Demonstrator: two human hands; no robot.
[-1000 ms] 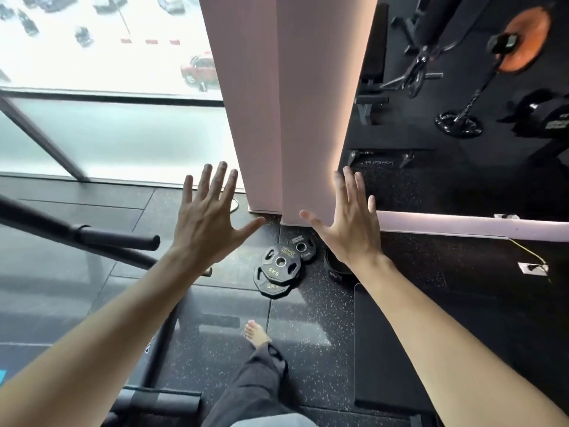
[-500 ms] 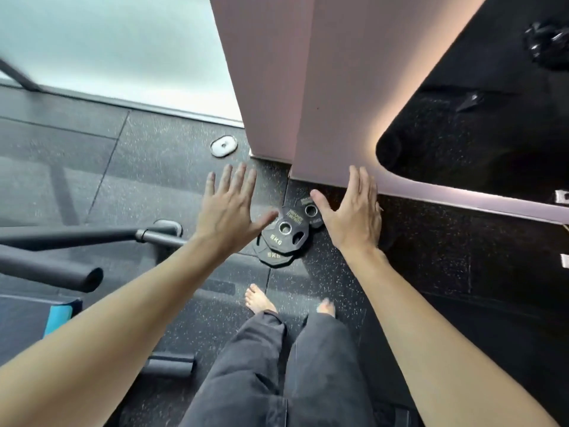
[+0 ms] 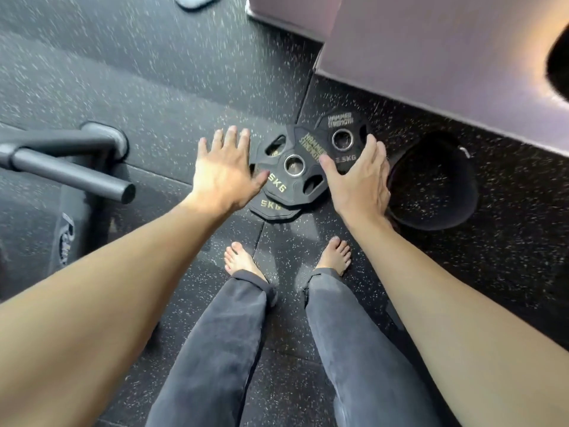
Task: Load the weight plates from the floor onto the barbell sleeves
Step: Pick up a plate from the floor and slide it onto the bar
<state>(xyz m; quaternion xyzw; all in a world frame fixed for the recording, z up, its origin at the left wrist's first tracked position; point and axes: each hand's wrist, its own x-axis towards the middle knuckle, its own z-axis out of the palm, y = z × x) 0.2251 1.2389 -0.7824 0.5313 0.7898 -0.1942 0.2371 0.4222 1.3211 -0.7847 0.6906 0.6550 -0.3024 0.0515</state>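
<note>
Speckled rubber floor point(image 3: 172, 66); round black plates point(image 3: 292, 177) stacked.

Speckled rubber floor point(image 3: 172, 75), pink pillar base point(image 3: 431, 57), black belt point(image 3: 437, 186), bare feet, grey trousers point(image 3: 354, 349).

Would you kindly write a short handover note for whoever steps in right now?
Left hand: open, fingers spread, over the left edge of the plate stack, no grip yet.
Right hand: open, over the 2.5 kg plate, no grip yet.
Plates: two 5 kg plates stacked on the floor, with the 2.5 kg plate beside them, near the pink wall.
Bar end is to the left, bare.
Done: nothing loaded.
Left: lift each plate and slide it onto a sleeve.
</note>
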